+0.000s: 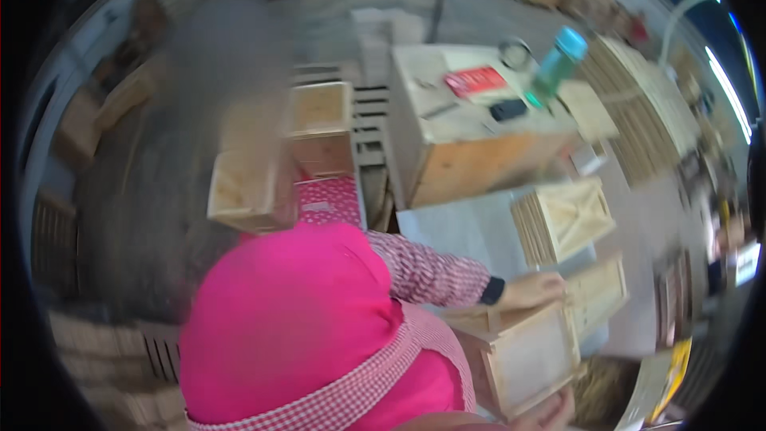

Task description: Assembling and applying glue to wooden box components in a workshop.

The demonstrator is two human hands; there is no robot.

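Observation:
A pale wooden box [533,361] with a light flat panel is tilted in front of me at the lower right. My left hand [531,290], at the end of a checked sleeve with a dark cuff, is closed over its upper edge. Lower down, my right hand [550,413] is closed at the box's bottom corner, partly cut off by the picture's edge. Just beyond the box lies another shallow wooden piece [598,297] with a raised rim. My pink garment and gingham strap fill the lower middle.
Stacked wooden pieces [562,222] stand on a grey surface [471,227]. Behind it, a wooden cabinet [487,164] bears a green bottle [556,68], a red packet [476,81] and a tape roll [515,54]. Wooden boxes [319,108] stand to the left beside pink patterned cloth [331,198].

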